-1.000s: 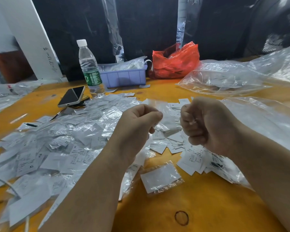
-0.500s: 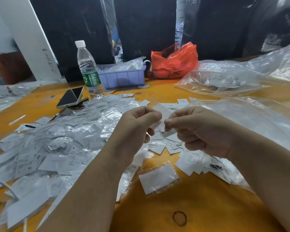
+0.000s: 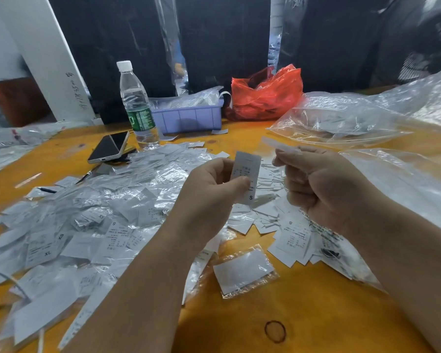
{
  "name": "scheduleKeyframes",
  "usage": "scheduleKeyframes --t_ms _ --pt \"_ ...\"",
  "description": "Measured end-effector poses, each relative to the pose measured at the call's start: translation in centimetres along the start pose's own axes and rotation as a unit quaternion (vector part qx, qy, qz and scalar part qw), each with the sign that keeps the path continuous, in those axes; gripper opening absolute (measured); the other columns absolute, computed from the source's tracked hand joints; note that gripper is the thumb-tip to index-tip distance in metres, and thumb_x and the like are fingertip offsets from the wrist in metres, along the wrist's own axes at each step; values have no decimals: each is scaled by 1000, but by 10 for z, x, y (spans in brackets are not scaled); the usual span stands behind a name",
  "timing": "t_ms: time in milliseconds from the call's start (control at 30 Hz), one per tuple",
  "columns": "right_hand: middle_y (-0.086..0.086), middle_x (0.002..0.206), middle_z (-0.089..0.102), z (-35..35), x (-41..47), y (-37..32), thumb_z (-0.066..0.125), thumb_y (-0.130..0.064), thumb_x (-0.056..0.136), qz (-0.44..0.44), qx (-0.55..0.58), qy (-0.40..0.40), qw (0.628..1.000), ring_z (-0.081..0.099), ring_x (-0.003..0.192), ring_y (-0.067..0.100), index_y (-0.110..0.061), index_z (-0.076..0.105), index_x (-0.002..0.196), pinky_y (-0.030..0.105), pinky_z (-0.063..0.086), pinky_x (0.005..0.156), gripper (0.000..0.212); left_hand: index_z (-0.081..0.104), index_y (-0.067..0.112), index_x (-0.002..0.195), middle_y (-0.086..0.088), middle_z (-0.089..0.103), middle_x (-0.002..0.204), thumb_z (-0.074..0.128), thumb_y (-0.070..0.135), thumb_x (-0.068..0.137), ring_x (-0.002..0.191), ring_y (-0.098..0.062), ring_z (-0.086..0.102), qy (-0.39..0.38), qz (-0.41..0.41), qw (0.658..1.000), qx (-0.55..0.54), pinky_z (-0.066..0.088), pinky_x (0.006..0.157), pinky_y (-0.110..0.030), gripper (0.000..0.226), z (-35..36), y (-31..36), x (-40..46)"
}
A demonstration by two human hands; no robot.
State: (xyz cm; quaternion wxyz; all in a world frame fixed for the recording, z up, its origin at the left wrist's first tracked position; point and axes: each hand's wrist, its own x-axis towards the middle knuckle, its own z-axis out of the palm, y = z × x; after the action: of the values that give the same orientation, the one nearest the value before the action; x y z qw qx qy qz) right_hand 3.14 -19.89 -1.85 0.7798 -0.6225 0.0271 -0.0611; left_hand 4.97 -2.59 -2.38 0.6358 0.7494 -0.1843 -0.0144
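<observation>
My left hand [image 3: 209,197] pinches a white size label [image 3: 247,171] marked S between thumb and fingers, holding it upright above the table. Just to its right, my right hand [image 3: 323,187] pinches a small clear plastic sleeve [image 3: 278,145] that sticks out to the upper left of its fingertips. The label and the sleeve are apart. A big heap of bagged labels [image 3: 92,212] covers the orange table [image 3: 303,314] to the left. Loose labels [image 3: 288,233] lie under my right hand.
One bagged label [image 3: 242,271] lies alone near the front. At the back stand a water bottle [image 3: 135,105], a phone [image 3: 110,147], a purple tray [image 3: 189,118] and a red bag [image 3: 265,95]. Large clear plastic bags [image 3: 362,115] cover the right side.
My hands were close together, gripping a bagged label. They have pulled apart: the label now stands bare in my left hand and the clear sleeve is in my right.
</observation>
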Motion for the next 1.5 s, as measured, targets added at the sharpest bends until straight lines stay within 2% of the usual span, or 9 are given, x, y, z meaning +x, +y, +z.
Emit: scheduleKeyframes --t_ms 233,500,867,1000,1133,1200,1300,1400,1500 --pt "1 57 20 3 -2 2 55 -24 96 54 -3 -29 998 11 50 13 -10 54 67 20 15 35 32 69 14 84 17 60 57 53 9 93 49 6 50 -20 -21 999 40 37 45 -8 19 0 -1 0" --pt "-2 53 32 3 -4 2 56 -12 92 72 -20 -68 995 19 45 9 -6 62 88 19 16 35 9 61 12 66 0 48 65 54 30 83 59 -13 41 -7 -49 995 88 33 58 -32 26 2 1 0" --pt "-5 53 17 4 -3 5 66 -30 71 110 10 -62 992 15 41 8 -14 54 64 17 14 34 21 64 21 62 8 54 61 57 20 90 48 1 43 -49 -53 993 89 36 55 -23 29 4 -1 1" --pt "-4 52 27 3 -2 7 61 -22 86 130 18 -75 988 17 40 7 -15 57 64 17 14 34 24 65 21 64 5 54 64 55 35 75 47 1 43 -67 -49 992 96 36 53 -21 21 4 -1 1" --pt "-1 58 42 4 -4 5 63 -13 74 132 12 -88 987 17 41 7 -13 55 72 18 13 34 8 66 10 75 10 49 53 58 32 86 43 -2 40 -5 -56 992 112 33 50 -25 26 -1 -8 4" --pt "1 63 43 3 -3 5 63 -13 71 127 14 -82 988 17 40 7 -13 53 70 17 12 36 10 67 20 88 11 53 51 55 22 92 40 -2 41 46 -48 990 125 36 47 -24 13 -4 -11 6" --pt "0 61 42 1 -2 4 61 -20 71 139 7 -104 985 19 40 7 -16 45 65 17 12 35 17 59 35 104 9 48 50 48 14 94 36 -3 35 74 -4 985 158 30 37 -19 25 -5 -12 5" --pt "-3 51 41 -1 -3 3 59 -22 72 169 -14 -161 972 21 38 7 -14 43 65 16 15 34 19 69 25 85 14 54 49 48 12 91 43 -1 44 47 22 988 145 35 46 -19 25 -3 -7 2" --pt "-4 48 43 -2 -4 3 61 -19 70 196 -29 -204 959 22 38 6 -15 43 61 15 14 35 20 70 22 78 20 60 57 50 29 93 50 6 50 11 2 996 92 40 54 -18 26 -1 -1 1"
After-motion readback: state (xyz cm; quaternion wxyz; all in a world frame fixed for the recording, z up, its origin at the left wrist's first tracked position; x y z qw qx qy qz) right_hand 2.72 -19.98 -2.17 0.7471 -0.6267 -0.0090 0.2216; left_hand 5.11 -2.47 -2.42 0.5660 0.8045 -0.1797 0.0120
